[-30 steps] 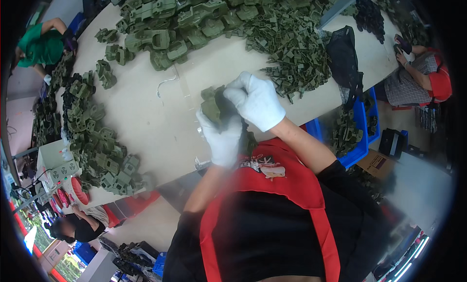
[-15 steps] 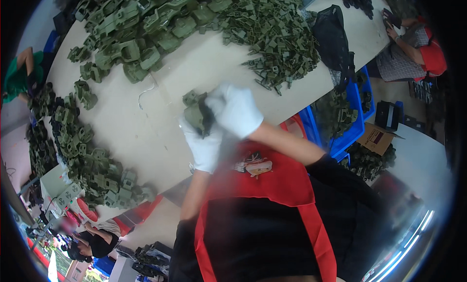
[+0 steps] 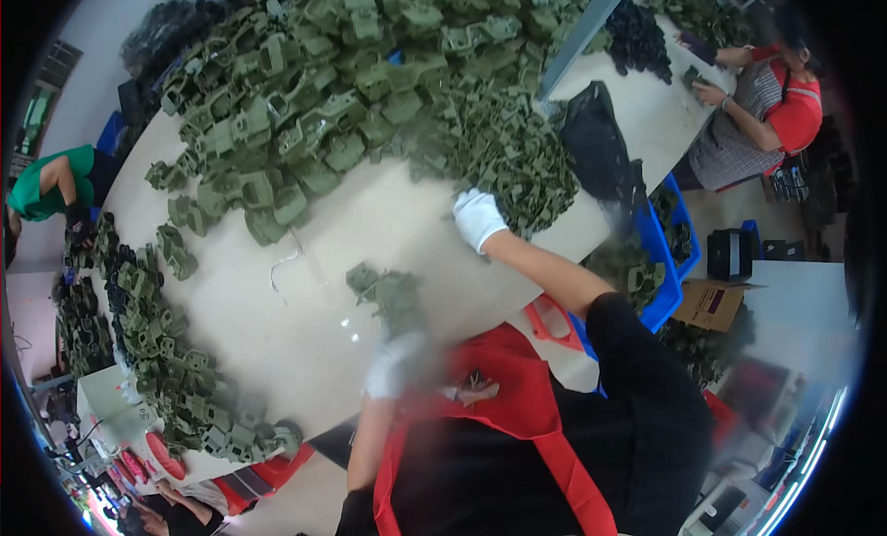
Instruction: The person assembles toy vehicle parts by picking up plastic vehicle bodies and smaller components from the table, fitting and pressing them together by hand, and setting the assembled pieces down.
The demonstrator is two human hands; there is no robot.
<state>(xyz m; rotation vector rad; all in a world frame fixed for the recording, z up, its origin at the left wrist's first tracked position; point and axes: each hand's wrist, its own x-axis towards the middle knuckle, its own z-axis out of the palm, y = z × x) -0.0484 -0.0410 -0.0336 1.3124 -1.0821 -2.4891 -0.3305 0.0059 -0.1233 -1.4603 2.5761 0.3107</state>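
My right hand point(image 3: 479, 218), in a white glove, reaches out to the near edge of a heap of small olive-green plastic parts point(image 3: 517, 157) on the pale table point(image 3: 305, 342). Its fingers rest on the heap, and I cannot tell whether they hold a piece. My left hand point(image 3: 397, 362), also in a white glove and blurred, is close to my chest at the table's near edge. It holds an olive-green plastic part point(image 3: 388, 294) just above the tabletop.
A big pile of larger green housings point(image 3: 314, 92) covers the far side of the table, and more of them point(image 3: 157, 351) line its left edge. A black bag point(image 3: 599, 148) and blue crates point(image 3: 651, 268) are to the right. Other people work at the far right point(image 3: 758, 102) and left point(image 3: 55, 185).
My right hand has let go of the green part and stretched forward and right to the heap. My left hand has dropped toward my chest with the part in it.
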